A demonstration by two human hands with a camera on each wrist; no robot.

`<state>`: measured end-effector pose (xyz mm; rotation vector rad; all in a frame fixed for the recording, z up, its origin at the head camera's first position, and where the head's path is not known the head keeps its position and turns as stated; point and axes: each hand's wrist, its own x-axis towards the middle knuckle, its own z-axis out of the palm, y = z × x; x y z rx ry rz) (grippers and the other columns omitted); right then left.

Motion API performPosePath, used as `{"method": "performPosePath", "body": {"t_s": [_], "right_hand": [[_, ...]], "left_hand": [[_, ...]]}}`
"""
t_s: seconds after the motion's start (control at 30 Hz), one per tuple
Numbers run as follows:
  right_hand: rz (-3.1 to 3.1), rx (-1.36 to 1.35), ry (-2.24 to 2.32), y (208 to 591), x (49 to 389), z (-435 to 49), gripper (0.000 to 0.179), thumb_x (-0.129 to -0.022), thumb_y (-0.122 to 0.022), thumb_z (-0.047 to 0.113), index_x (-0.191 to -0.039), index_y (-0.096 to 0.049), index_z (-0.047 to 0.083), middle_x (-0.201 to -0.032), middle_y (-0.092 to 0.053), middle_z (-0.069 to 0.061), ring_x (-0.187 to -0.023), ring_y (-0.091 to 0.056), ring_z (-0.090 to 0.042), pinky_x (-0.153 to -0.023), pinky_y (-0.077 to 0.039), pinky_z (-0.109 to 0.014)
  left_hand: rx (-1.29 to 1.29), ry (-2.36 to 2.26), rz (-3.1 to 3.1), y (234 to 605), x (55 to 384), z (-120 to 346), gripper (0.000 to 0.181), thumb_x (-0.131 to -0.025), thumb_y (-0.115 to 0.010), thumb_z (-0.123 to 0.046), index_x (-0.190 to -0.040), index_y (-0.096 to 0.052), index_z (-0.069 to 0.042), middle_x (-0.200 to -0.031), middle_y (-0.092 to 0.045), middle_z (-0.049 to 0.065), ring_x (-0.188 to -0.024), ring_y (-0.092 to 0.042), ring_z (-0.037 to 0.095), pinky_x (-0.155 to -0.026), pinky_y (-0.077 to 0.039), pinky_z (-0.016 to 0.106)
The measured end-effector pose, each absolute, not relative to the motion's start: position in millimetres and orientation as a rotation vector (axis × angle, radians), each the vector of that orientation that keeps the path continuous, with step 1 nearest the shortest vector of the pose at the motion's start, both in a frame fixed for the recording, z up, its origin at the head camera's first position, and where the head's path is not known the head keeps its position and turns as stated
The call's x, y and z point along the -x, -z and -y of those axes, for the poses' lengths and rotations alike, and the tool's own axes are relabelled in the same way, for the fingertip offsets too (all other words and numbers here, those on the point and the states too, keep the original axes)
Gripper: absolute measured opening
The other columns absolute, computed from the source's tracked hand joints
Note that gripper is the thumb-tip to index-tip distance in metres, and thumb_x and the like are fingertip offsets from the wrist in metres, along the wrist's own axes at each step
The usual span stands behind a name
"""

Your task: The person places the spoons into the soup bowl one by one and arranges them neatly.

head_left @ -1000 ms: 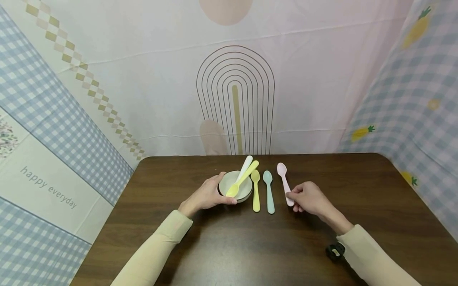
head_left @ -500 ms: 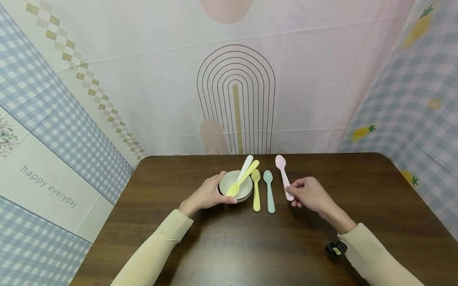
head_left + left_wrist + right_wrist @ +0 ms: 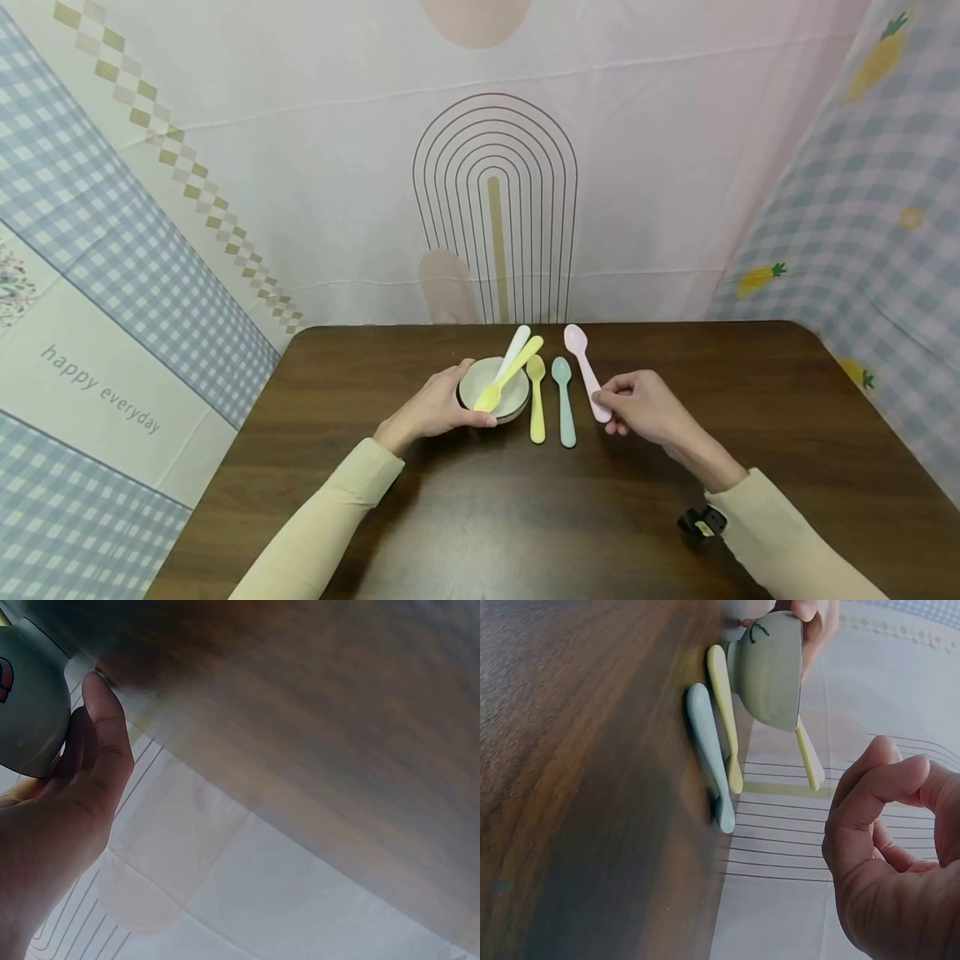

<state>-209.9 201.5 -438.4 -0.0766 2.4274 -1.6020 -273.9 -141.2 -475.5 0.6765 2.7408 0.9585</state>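
My left hand (image 3: 431, 408) holds a small pale bowl (image 3: 470, 382) by its side, thumb at the near rim. Inside the bowl lean a white spoon (image 3: 515, 347) and a yellow spoon (image 3: 512, 372), handles sticking out past the far rim. To the right of it lie a second yellow spoon (image 3: 537, 410) and a light teal spoon (image 3: 566, 414), side by side on the table. My right hand (image 3: 647, 407) pinches a pink spoon (image 3: 585, 370) near its handle end, the scoop pointing away from me. From the right wrist the pink spoon is hidden, while the curled fingers (image 3: 862, 791) show.
The dark brown wooden table (image 3: 480, 525) ends at a far edge just behind the spoons. A patterned cloth (image 3: 337, 200) hangs behind that edge, with checked cloth on both sides. A black device (image 3: 702, 523) sits at my right sleeve.
My right hand has shifted the pink spoon away from me and then left, toward the teal spoon. The left hand and the bowl stay in place.
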Motion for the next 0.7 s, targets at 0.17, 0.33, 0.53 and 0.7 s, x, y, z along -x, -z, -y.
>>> {"method": "performPosePath", "body": {"t_s": [0.17,0.33,0.53,0.7], "right_hand": [[-2.421,0.094,1.594,434,208,-198,0.022,-0.104,-0.065,0.009,-0.107,-0.073,-0.012,-0.067,-0.068,0.001,-0.058,-0.062,-0.007,-0.056,-0.053,-0.024],[-2.413,0.135,1.570,430,207,-195,0.022,-0.103,-0.064,0.007,-0.104,-0.073,-0.013,-0.066,-0.066,0.001,-0.058,-0.062,-0.007,-0.055,-0.053,-0.024],[-2.403,0.162,1.572,427,208,-192,0.022,-0.103,-0.065,0.009,-0.101,-0.073,-0.012,-0.065,-0.066,0.001,-0.057,-0.061,-0.007,-0.054,-0.051,-0.024],[-2.378,0.202,1.577,425,209,-188,0.021,-0.103,-0.066,0.009,-0.101,-0.073,-0.011,-0.067,-0.066,-0.001,-0.057,-0.061,-0.007,-0.053,-0.050,-0.023]], "left_hand": [[-0.665,-0.960,-2.739,476,273,141,0.103,-0.079,-0.095,-0.050,-0.160,-0.047,-0.007,-0.140,-0.067,0.014,-0.125,-0.064,0.028,-0.109,-0.052,0.046],[-0.660,-0.960,-2.739,474,272,142,0.105,-0.079,-0.095,-0.051,-0.161,-0.046,-0.006,-0.142,-0.067,0.016,-0.127,-0.064,0.028,-0.110,-0.052,0.046],[-0.668,-0.953,-2.748,476,274,142,0.104,-0.080,-0.095,-0.050,-0.160,-0.047,-0.006,-0.141,-0.067,0.014,-0.125,-0.064,0.027,-0.109,-0.052,0.046],[-0.658,-0.954,-2.746,477,274,141,0.105,-0.080,-0.095,-0.050,-0.162,-0.046,-0.007,-0.144,-0.066,0.015,-0.128,-0.064,0.028,-0.111,-0.052,0.047]]}}
